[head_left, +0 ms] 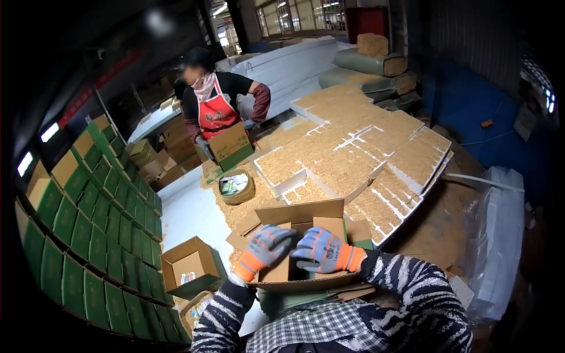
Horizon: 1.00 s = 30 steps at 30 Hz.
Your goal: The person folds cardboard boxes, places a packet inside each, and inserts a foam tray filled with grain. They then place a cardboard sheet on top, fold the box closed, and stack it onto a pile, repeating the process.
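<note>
An open cardboard box stands in front of me with its flaps up. My left hand, in a grey and orange glove, rests at the box's left inner flap, fingers bent over it. My right hand, gloved alike, lies over the right side of the opening, its fingers curled toward the middle. The fingertips of both hands are partly hidden, and what they grip is hard to make out. Flattened green cardboard lies beneath the box. To the left, another open box holds a small printed packet.
Stacked green boxes line the left. A co-worker in a red apron holds a box across the table. A round basket holds packets. White trays filled with brown shavings stand right of centre; plastic-wrapped white slabs are far right.
</note>
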### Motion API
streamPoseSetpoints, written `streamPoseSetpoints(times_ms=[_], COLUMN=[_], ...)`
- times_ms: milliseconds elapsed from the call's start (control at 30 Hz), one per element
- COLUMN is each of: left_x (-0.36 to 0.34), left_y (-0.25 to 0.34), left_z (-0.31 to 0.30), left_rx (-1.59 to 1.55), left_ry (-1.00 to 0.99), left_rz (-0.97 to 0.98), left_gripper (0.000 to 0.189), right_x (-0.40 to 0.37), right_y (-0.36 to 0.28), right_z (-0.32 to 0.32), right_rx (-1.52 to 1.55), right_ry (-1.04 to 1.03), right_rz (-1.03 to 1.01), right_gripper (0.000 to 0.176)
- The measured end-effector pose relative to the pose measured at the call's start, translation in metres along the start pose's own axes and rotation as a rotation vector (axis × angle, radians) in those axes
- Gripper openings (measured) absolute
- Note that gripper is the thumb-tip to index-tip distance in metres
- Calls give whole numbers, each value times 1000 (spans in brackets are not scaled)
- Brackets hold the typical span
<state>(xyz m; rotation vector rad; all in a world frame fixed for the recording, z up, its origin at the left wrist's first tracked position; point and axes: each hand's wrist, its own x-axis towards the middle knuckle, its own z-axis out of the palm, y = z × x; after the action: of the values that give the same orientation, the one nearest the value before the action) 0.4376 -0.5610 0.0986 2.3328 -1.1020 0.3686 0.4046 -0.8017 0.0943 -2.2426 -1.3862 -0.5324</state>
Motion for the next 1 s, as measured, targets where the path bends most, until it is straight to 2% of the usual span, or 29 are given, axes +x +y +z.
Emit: streamPoseSetpoints(times_ms=[33,67,100,133,167,233,267,300,333,367,433,500,533,567,633,667,700,733,767,800,833,900,933,967,1000], left_x=[-9,-23,-33,-36,-34,-26,-34,-43,-46,-51,-85,-126,-133,-136,-99,-78,-59,-42,-29,-34,-40,-36,-39,-47,-43], left_y=[-11,-21,-32,-32,-27,-23,-29,-36,-35,-25,-40,-60,-54,-49,-13,8,21,20,29,2,-27,-12,6,14,32], left_z=[9,21,28,34,32,23,23,23,15,17,27,42,36,30,-13,-40,-61,-69,-76,-59,-39,-4,3,10,3], left_rx=[84,69,161,134,110,-40,-351,-659,-947,-1129,-930,-857,-791,-824,-959,-885,-808,-637,-813,-657,-501,-191,-173,-148,-120], left_ry=[-145,-271,-402,-366,-336,-357,-244,-126,137,458,674,753,725,722,560,427,293,229,128,19,-93,-288,-406,-459,-507], left_rz=[120,75,117,93,71,-48,-263,-477,-602,-579,-663,-941,-1005,-951,-545,-589,-625,-558,-778,-695,-609,-359,-451,-407,-343], left_gripper=[34,36,38,38,39,38,38,38,35,37,44,53,59,60,59,57,55,52,54,55,57,57,56,54,53], right_x=[-2,5,11,5,4,4,22,14,9,4,-11,-9,-10,-15,-24,-16,-16,-31,-49,-66,-80,-106,-113,-136,-154], right_y=[-3,-17,-28,-35,-50,-60,-47,-21,2,18,29,14,13,9,-9,-16,-19,-21,-24,-26,-22,-15,-3,11,25], right_z=[-12,-29,-40,-32,-35,-23,-33,-20,-17,-15,-6,-29,-34,-30,9,29,54,79,109,139,142,145,131,123,99], right_rx=[-109,-68,-23,166,319,189,346,362,243,127,55,202,265,327,1145,887,915,918,1051,1173,1260,1397,1469,1097,909], right_ry=[-2,34,72,-147,-323,-734,-915,-736,-585,-431,-549,-307,-141,26,561,772,841,845,565,272,149,-122,-136,169,533], right_rz=[163,296,430,425,278,207,394,316,163,15,165,352,416,486,719,760,697,711,843,962,999,1071,1289,1185,1154], right_gripper=[47,53,60,69,71,65,57,54,55,57,61,59,57,56,50,49,53,53,57,61,57,51,44,29,32])
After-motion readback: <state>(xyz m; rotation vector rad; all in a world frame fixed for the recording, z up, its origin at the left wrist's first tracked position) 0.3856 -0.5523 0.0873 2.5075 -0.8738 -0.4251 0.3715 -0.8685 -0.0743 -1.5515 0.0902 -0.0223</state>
